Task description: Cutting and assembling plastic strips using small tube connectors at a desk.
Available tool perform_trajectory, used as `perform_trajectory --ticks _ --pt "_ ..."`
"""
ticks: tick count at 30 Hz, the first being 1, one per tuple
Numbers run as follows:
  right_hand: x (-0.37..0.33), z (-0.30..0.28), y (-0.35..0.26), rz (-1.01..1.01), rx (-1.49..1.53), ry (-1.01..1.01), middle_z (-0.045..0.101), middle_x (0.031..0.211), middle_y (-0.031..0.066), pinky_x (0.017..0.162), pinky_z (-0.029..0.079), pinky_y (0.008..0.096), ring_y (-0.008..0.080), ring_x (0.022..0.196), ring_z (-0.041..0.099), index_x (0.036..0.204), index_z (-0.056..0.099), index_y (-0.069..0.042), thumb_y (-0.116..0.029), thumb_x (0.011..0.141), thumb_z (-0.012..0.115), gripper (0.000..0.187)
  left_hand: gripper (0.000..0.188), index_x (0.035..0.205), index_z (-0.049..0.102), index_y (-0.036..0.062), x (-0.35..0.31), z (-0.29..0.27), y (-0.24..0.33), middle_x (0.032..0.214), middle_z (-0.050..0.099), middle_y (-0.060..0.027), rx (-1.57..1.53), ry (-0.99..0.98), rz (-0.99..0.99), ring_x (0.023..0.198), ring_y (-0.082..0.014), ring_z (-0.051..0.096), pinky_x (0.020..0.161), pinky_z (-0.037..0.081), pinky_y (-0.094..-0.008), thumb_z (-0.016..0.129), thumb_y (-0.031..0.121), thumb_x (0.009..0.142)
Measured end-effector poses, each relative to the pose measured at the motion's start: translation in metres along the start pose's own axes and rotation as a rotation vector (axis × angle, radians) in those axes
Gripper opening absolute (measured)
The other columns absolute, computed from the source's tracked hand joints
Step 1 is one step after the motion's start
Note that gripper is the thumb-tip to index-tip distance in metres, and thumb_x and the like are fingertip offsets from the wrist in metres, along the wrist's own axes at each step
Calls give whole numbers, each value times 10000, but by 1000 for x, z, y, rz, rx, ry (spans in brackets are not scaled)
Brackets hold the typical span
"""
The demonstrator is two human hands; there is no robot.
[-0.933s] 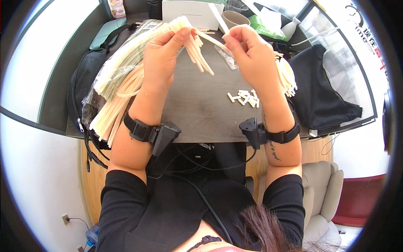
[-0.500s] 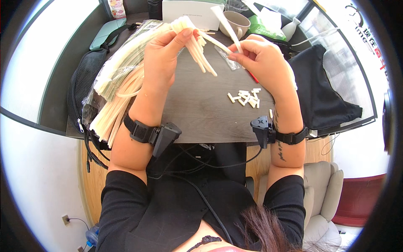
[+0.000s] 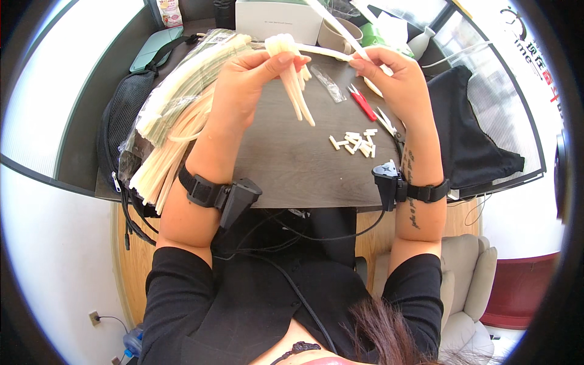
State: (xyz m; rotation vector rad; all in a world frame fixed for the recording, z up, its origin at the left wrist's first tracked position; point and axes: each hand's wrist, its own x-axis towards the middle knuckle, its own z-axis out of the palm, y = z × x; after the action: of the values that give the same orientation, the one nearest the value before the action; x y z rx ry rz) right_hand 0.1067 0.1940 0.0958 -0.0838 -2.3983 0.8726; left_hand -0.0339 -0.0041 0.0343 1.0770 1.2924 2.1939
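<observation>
My left hand pinches a looped bunch of cream pipe cleaners above the table, their ends hanging down. One pipe cleaner stretches from that bunch across to my right hand, whose thumb and fingers are closed on it. A pale length rises from the right hand up past the top of the picture; whether it is the same piece I cannot tell. Below the hands, several short cut pieces lie in a small heap. Red-handled snips and scissors rest by my right wrist.
Plastic-wrapped bundles of pipe cleaners lie left of my left forearm, beside a black mesh bag. At the back stand a white box and a beige mug. Black cloth covers the right side. A small clear packet lies mid-table.
My right hand has moved right and slightly up, drawing the pipe cleaner out longer and straighter. My left hand has shifted a little right. The snips and scissors are now uncovered.
</observation>
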Motion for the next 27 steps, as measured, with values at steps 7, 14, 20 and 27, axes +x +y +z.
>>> perform_trajectory --ticks 7,14,20,27 --pt "7 21 -15 4 113 -52 601 728 -10 617 412 236 61 643 500 940 709 -48 -244 834 723 224 252 1025 695 -30 -2 5 -5 973 714 -126 6 -71 -52 909 -167 660 865 494 -297 650 190 910" --pt "16 48 -23 -68 171 -17 585 797 -40 608 353 183 14 693 451 966 708 -23 -185 856 720 196 238 1012 708 -15 -4 12 -1 905 717 -75 140 13 -19 823 -111 647 762 502 -247 674 189 896" --pt "14 36 -30 82 222 -46 641 814 6 634 436 253 73 710 545 945 716 -42 -233 829 726 224 233 992 706 -21 -6 13 3 875 716 -94 241 30 9 787 -129 664 723 512 -240 677 188 896" --pt "18 25 -29 -344 -143 54 627 816 -39 597 399 197 15 687 512 993 694 -15 -172 869 705 200 216 1015 706 -19 -9 16 -1 891 718 -90 227 55 1 810 -134 671 730 513 -236 685 154 888"
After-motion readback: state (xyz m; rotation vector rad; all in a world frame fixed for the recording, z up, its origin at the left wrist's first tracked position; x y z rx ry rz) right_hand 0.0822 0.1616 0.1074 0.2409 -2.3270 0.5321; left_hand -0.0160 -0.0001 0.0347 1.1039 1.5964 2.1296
